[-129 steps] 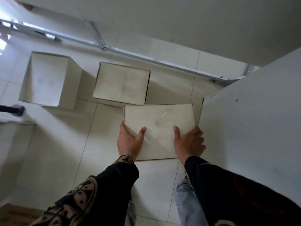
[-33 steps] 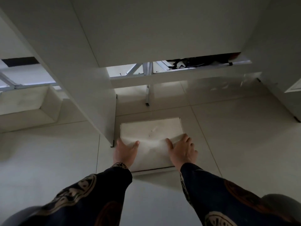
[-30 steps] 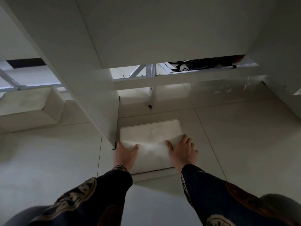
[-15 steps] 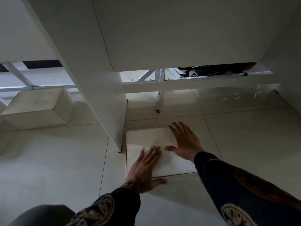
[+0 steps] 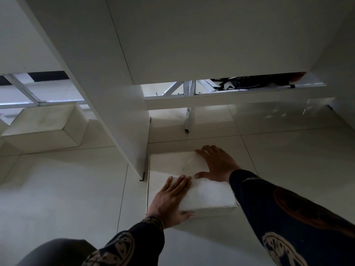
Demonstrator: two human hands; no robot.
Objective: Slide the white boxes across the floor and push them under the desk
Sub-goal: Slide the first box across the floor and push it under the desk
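Grip changed to flat-palm contact; box partly under the desk.

Compared with a second ago, when the near corners were cupped, both hands are now laid open on the lid of the white box [image 5: 189, 186]: the left hand [image 5: 170, 199] is spread flat near the front edge, the right hand [image 5: 216, 164] reaches forward to the far right part, nothing being gripped by either. The box lies on the tiled floor [image 5: 67, 189], just beside the desk side panel [image 5: 123, 116], its far end in the shadow beneath. A further white box [image 5: 41, 129] remains outside at left. The push is judged unfinished.
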